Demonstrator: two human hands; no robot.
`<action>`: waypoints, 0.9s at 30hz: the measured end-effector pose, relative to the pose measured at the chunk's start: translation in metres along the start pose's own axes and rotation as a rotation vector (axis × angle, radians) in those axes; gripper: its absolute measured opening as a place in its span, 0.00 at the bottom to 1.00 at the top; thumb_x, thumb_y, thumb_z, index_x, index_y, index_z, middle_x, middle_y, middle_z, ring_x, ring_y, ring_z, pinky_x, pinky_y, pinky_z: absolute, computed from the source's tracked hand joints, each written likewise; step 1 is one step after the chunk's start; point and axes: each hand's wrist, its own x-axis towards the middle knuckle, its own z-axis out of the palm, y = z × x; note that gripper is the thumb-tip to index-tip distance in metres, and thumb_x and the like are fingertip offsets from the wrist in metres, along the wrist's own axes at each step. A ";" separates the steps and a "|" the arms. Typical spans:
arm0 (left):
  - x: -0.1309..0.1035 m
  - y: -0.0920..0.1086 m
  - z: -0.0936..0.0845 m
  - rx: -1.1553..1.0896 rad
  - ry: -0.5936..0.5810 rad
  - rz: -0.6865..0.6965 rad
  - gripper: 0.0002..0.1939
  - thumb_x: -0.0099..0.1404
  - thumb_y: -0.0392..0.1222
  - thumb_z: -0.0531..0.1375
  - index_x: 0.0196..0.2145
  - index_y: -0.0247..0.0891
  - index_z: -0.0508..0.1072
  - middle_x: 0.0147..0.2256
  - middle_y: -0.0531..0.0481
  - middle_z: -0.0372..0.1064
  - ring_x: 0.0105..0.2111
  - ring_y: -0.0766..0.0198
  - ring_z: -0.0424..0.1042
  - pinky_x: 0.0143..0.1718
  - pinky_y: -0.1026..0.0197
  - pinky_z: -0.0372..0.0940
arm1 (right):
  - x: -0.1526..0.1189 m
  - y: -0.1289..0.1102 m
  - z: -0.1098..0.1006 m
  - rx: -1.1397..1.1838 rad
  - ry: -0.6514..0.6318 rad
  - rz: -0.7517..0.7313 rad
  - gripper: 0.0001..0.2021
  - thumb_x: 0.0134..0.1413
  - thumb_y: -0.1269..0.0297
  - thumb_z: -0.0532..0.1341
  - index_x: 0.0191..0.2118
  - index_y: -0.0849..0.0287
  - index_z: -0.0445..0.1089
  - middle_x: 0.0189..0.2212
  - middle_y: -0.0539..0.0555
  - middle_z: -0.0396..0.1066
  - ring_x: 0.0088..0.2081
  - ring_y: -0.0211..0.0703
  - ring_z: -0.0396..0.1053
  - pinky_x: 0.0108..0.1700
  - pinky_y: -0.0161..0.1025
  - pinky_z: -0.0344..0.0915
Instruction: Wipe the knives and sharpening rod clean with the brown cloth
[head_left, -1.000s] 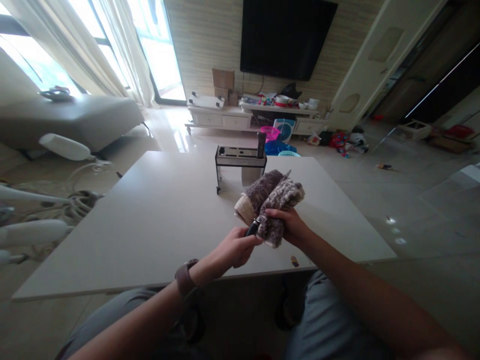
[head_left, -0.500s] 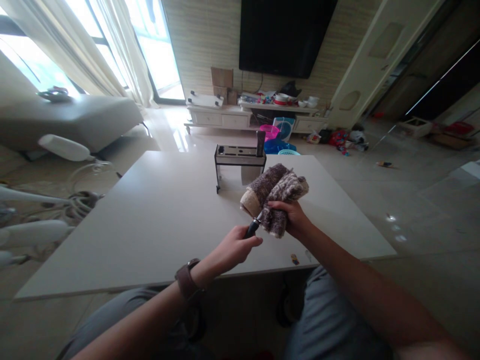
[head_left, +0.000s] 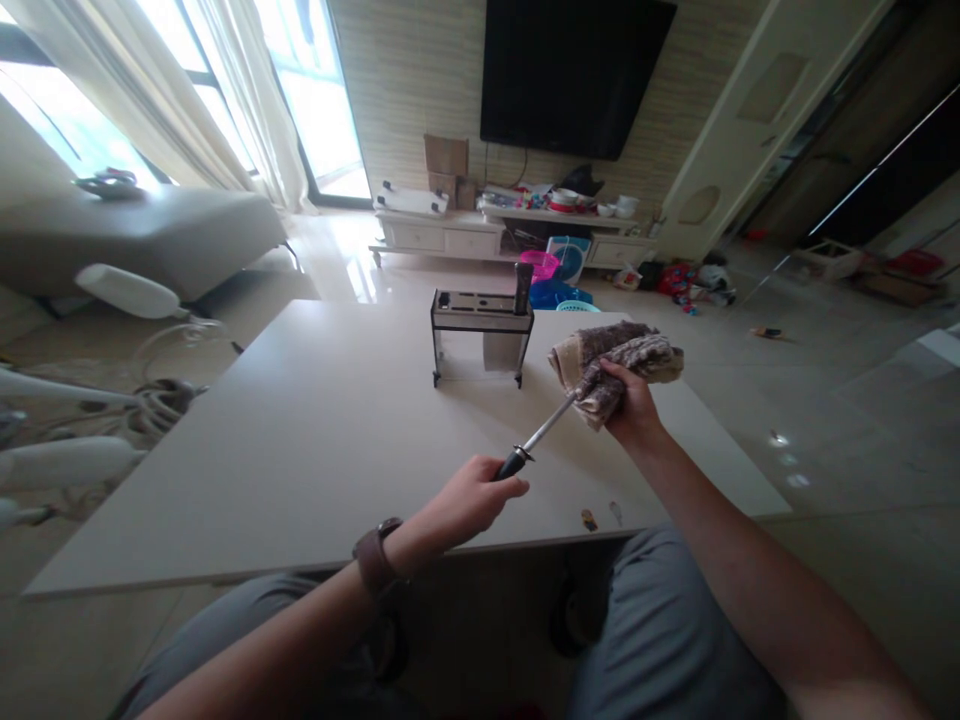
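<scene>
My left hand (head_left: 474, 494) is closed round the black handle of a sharpening steel (head_left: 550, 424), whose thin metal rod points up and to the right. The rod's far end is wrapped in a brown and beige cloth (head_left: 611, 362), so its tip is hidden. My right hand (head_left: 632, 400) grips that folded cloth around the rod. Beyond both hands, on the white table (head_left: 300, 430), stands a knife block (head_left: 480, 312) with clear sides. One broad-bladed knife (head_left: 523, 290) sits upright in its right end, dark handle on top.
Two small stickers (head_left: 589, 520) lie near the table's front edge. Behind the table are a blue basin (head_left: 555, 293), a pink basket (head_left: 541, 264) and a low white cabinet (head_left: 420, 238). White-padded metal equipment (head_left: 131, 292) stands to the left.
My right hand and the cloth have slid up and right along the rod, away from the handle. More of the bare rod now shows. My left hand has barely moved.
</scene>
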 end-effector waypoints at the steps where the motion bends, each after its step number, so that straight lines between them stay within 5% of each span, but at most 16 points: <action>1: 0.000 -0.001 0.000 -0.072 -0.017 -0.017 0.17 0.58 0.49 0.63 0.25 0.40 0.59 0.16 0.61 0.50 0.14 0.73 0.49 0.16 0.65 0.43 | 0.000 -0.001 0.001 0.016 0.011 0.020 0.09 0.42 0.67 0.70 0.32 0.53 0.73 0.33 0.49 0.80 0.37 0.46 0.78 0.38 0.44 0.77; 12: 0.005 -0.003 0.001 -0.474 -0.027 0.003 0.17 0.54 0.44 0.65 0.23 0.41 0.58 0.13 0.65 0.45 0.11 0.77 0.39 0.12 0.68 0.34 | -0.027 0.007 0.025 0.024 -0.023 0.155 0.12 0.42 0.66 0.70 0.36 0.53 0.74 0.35 0.50 0.81 0.37 0.48 0.78 0.41 0.46 0.78; 22: 0.009 -0.008 0.004 -0.399 -0.036 0.026 0.16 0.54 0.46 0.64 0.22 0.41 0.58 0.11 0.64 0.47 0.09 0.76 0.44 0.11 0.68 0.39 | -0.081 0.040 0.055 -0.048 -0.222 0.342 0.14 0.37 0.68 0.74 0.34 0.59 0.75 0.30 0.51 0.79 0.31 0.44 0.77 0.36 0.40 0.75; 27: 0.014 -0.014 0.005 -0.272 0.036 0.041 0.14 0.52 0.47 0.63 0.24 0.40 0.61 0.12 0.63 0.50 0.10 0.74 0.48 0.11 0.68 0.43 | -0.088 0.051 0.057 -0.097 -0.195 0.292 0.20 0.31 0.71 0.76 0.36 0.59 0.75 0.34 0.52 0.81 0.34 0.45 0.77 0.38 0.40 0.74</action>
